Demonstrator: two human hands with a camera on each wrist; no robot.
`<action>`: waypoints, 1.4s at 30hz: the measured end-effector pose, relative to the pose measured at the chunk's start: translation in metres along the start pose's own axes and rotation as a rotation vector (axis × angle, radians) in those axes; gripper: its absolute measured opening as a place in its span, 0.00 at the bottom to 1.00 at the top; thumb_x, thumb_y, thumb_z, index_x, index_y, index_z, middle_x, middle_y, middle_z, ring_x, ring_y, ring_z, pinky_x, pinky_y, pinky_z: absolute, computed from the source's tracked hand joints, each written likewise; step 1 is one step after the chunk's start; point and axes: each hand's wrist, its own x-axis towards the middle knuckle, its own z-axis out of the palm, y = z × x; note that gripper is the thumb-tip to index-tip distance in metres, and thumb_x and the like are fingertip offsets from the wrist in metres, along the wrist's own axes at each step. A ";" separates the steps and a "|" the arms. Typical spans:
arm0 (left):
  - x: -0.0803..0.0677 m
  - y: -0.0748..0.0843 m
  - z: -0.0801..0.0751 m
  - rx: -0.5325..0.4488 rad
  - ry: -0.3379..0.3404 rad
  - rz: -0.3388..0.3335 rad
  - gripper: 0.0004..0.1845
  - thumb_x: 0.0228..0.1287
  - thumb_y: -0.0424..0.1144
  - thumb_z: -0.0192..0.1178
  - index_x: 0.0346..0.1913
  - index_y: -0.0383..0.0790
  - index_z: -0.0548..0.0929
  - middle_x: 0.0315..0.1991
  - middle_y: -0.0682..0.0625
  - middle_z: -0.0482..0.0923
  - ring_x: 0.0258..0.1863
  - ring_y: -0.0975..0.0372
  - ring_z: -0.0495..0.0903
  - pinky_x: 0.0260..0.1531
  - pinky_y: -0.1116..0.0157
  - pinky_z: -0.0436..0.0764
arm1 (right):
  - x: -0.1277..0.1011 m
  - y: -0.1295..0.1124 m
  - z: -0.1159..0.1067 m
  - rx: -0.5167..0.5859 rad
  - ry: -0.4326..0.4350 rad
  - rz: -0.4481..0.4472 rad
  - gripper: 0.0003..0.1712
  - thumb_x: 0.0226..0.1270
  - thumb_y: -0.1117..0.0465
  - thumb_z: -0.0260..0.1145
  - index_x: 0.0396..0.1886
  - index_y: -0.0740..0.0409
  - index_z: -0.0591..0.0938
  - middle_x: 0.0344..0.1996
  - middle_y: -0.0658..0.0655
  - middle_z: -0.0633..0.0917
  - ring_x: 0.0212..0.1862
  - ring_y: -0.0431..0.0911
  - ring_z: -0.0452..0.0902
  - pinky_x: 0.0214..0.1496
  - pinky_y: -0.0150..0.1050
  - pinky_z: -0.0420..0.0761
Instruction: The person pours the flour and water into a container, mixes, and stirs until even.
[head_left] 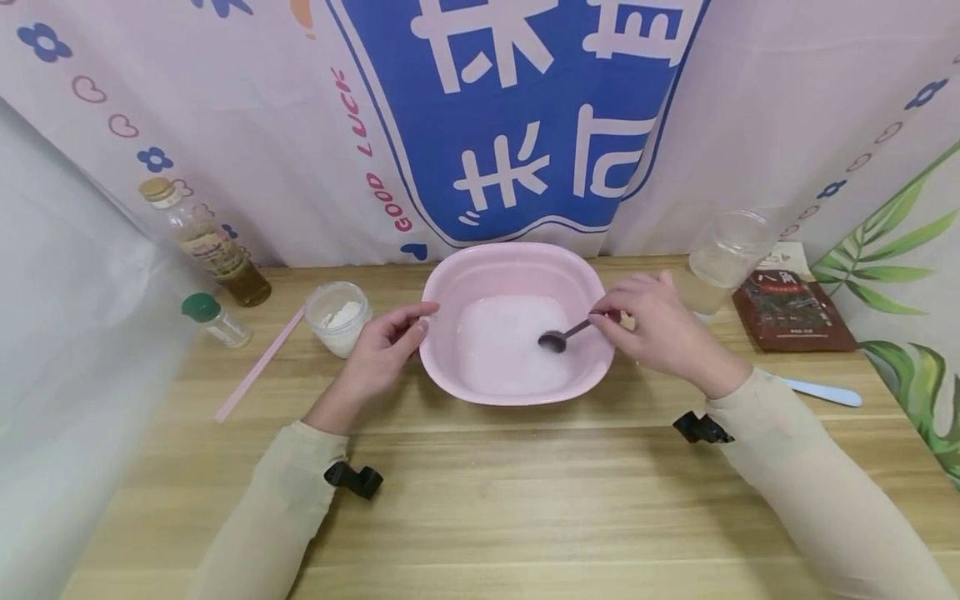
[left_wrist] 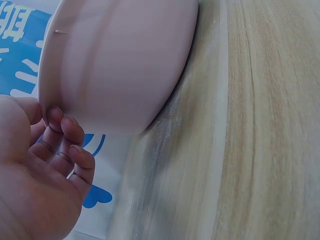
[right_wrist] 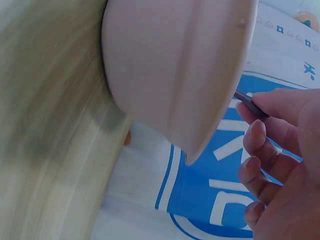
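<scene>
A pink plastic basin stands on the wooden table, with white, slightly frothy liquid in its bottom. My left hand pinches the basin's left rim; in the left wrist view the left hand has its fingertips under the rim's edge. Between thumb and forefinger, my right hand holds the handle of a small dark spoon. The spoon's bowl is inside the basin, at the right side of the liquid. From the right wrist, only the handle end shows; the basin wall hides the rest.
Left of the basin are a jar of white powder, a pink stick, a green-capped shaker and an oil bottle. To the right stand a clear cup, a dark red packet and a light blue utensil. A printed curtain hangs behind.
</scene>
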 end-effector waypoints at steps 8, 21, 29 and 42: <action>0.000 0.000 -0.001 -0.005 0.008 0.007 0.21 0.86 0.38 0.53 0.74 0.37 0.79 0.61 0.36 0.82 0.51 0.59 0.80 0.49 0.73 0.85 | 0.006 0.002 0.013 0.150 -0.010 -0.041 0.04 0.73 0.64 0.73 0.42 0.57 0.94 0.37 0.52 0.91 0.46 0.51 0.80 0.53 0.47 0.60; 0.002 -0.002 0.001 -0.024 0.017 0.029 0.20 0.85 0.36 0.54 0.72 0.36 0.80 0.56 0.34 0.82 0.47 0.62 0.80 0.48 0.69 0.86 | 0.027 -0.020 0.039 -0.130 0.041 0.003 0.06 0.70 0.57 0.78 0.39 0.53 0.96 0.33 0.54 0.89 0.44 0.54 0.77 0.50 0.53 0.64; 0.000 -0.002 0.000 -0.025 0.017 0.011 0.20 0.86 0.37 0.53 0.73 0.37 0.80 0.58 0.35 0.82 0.48 0.61 0.80 0.47 0.72 0.85 | 0.022 -0.006 0.034 -0.198 0.183 0.114 0.06 0.68 0.59 0.78 0.36 0.59 0.93 0.34 0.59 0.91 0.41 0.59 0.78 0.47 0.55 0.64; -0.001 -0.003 0.001 -0.037 0.007 0.004 0.21 0.86 0.36 0.52 0.74 0.37 0.79 0.66 0.36 0.81 0.51 0.62 0.81 0.49 0.75 0.85 | 0.028 -0.019 0.036 0.158 -0.114 0.049 0.05 0.72 0.59 0.76 0.40 0.55 0.95 0.34 0.50 0.90 0.48 0.51 0.78 0.61 0.57 0.60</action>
